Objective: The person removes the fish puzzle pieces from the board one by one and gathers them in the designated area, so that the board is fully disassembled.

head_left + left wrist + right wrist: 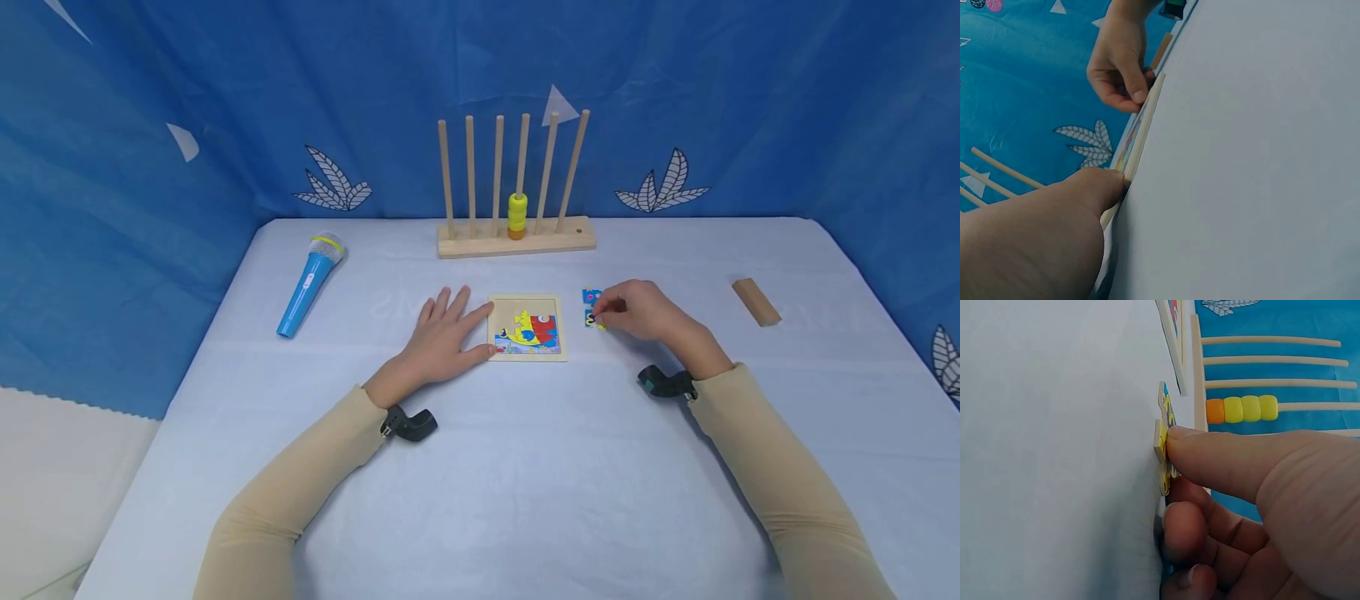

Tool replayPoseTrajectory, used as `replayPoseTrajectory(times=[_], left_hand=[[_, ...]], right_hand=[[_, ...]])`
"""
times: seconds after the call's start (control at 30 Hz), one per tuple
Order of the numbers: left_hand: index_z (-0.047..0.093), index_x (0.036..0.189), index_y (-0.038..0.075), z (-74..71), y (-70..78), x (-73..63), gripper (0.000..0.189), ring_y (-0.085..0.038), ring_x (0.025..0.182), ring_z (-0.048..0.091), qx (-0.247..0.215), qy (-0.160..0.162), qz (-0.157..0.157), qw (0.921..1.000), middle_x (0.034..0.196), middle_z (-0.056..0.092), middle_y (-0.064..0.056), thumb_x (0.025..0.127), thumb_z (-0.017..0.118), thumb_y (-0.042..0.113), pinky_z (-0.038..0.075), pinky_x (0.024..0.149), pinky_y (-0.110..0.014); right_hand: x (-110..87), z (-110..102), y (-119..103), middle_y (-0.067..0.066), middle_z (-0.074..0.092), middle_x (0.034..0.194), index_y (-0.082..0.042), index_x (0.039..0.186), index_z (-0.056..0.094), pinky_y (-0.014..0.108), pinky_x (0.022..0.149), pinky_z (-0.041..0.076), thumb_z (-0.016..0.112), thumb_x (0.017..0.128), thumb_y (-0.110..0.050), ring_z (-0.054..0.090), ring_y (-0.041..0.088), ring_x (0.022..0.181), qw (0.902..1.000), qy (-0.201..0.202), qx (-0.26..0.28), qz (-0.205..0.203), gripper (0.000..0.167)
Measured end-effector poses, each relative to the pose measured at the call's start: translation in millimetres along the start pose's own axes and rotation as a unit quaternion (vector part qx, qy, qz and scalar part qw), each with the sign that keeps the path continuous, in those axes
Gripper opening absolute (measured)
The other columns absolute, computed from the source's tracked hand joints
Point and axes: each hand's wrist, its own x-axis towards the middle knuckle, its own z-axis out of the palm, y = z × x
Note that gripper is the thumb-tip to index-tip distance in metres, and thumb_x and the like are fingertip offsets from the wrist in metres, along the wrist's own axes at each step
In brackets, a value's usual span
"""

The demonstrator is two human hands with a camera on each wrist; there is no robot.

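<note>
A square wooden jigsaw tray lies mid-table, its lower right part filled with a colourful picture. My left hand rests palm down on the table to its left, fingers spread, with thumb and index finger touching the tray's left edge. Just right of the tray, my right hand pinches a yellow puzzle piece between thumb and fingers. More loose pieces lie close by, including a blue piece beyond the fingertips. The fingers hide part of the pieces, so their number is unclear.
Behind the tray stands a wooden bead rack with upright pegs; yellow and orange beads sit on one. A blue toy microphone lies at the left. A brown block lies at the right. Blue cloth hangs behind the table.
</note>
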Motion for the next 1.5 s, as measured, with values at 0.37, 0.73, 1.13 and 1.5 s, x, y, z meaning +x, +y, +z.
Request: replayPoseTrajectory(times=[0.37,0.73,1.13,1.5], left_hand=[[0.033,0.161,0.025,0.3,1.7,0.6,0.075,-0.044,0.159,-0.001,-0.006,0.004,0.006,1.0000,0.172,0.011,-0.017,0.097,0.053,0.058,0.004,0.126,-0.064],[0.033,0.161,0.025,0.9,3.5,2.3,0.074,-0.044,0.159,-0.001,-0.007,0.001,0.007,0.9999,0.172,0.011,-0.016,0.097,0.053,0.058,0.004,0.126,-0.064],[0.033,0.161,0.025,-1.9,3.1,1.6,0.074,-0.045,0.159,0.000,-0.003,-0.002,0.006,1.0000,0.172,0.012,-0.017,0.098,0.053,0.058,0.004,0.126,-0.065],[0.036,0.160,0.024,0.2,0.5,0.1,0.073,-0.048,0.158,0.001,-0.009,0.006,0.010,0.9999,0.171,0.014,-0.019,0.097,0.053,0.058,0.005,0.124,-0.067]], right_hand=[[-2.4,0.6,3.2,0.015,0.074,0.103,-0.003,0.102,0.078,0.038,0.083,0.050,0.068,0.094,-0.004,0.058,0.027,0.093,0.9999,0.005,0.009,0.009,0.012],[-5.0,-6.9,9.5,0.014,0.075,0.103,-0.006,0.103,0.078,0.034,0.079,0.049,0.068,0.095,-0.007,0.057,0.026,0.091,0.9998,0.019,0.004,0.004,0.013],[-4.7,-14.0,3.6,0.011,0.062,0.086,-0.002,0.113,0.073,0.028,0.061,0.041,0.066,0.096,-0.012,0.051,0.024,0.077,0.9989,0.038,0.028,-0.007,0.021],[25.2,9.7,-63.1,0.013,0.069,0.113,-0.006,0.133,0.065,0.032,0.076,0.056,0.072,0.094,-0.023,0.062,0.025,0.091,0.9983,-0.050,-0.002,-0.030,0.043]])
